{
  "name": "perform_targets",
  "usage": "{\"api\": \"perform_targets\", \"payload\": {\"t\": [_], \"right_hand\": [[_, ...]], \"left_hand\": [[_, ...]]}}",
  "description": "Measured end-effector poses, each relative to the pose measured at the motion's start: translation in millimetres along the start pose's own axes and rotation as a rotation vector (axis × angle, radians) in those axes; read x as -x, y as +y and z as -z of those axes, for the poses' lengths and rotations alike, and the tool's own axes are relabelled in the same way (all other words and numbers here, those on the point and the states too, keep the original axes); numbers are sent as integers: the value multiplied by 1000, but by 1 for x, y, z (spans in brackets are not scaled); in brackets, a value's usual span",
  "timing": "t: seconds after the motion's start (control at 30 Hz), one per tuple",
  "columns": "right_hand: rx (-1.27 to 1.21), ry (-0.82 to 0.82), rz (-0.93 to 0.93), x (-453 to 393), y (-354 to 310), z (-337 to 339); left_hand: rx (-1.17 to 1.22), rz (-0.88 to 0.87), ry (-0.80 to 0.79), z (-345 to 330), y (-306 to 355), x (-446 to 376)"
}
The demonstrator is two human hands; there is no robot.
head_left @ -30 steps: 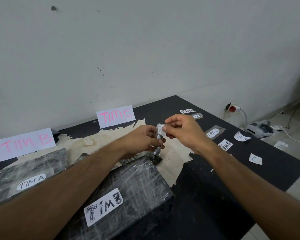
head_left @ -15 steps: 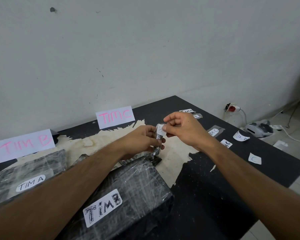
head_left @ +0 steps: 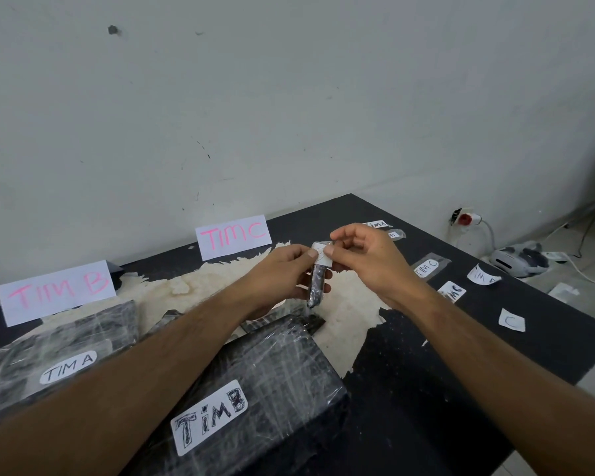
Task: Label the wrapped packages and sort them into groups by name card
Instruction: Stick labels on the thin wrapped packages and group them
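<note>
Pink "TIM B" name card (head_left: 55,292) and pink "TIM C" name card (head_left: 233,236) stand by the wall. Wrapped packages bear labels "TIM A" (head_left: 68,367) and "TIM B" (head_left: 211,416). Loose bench slips read "TIM C" (head_left: 426,268), "TIM A" (head_left: 483,274), "C" (head_left: 511,320).
</note>
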State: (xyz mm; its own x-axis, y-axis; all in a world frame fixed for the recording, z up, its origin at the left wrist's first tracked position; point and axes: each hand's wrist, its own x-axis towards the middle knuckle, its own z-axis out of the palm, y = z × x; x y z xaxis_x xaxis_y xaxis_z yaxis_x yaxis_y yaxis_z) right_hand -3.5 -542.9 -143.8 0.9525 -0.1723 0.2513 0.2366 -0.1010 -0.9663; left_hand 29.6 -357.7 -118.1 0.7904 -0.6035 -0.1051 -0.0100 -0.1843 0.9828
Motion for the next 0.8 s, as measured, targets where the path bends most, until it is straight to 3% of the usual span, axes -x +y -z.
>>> {"api": "perform_targets", "payload": {"t": [0.3,0.5,0.8], "right_hand": [[-429,94,-129,10,4,-52],[-794,137,-276,5,-2,-71],[-777,259,-282,6,-9,-78]], "left_hand": [[80,-64,170,0,1,-6],[198,-97,156,4,2,-9],[192,-86,150,2,0,-8]]}}
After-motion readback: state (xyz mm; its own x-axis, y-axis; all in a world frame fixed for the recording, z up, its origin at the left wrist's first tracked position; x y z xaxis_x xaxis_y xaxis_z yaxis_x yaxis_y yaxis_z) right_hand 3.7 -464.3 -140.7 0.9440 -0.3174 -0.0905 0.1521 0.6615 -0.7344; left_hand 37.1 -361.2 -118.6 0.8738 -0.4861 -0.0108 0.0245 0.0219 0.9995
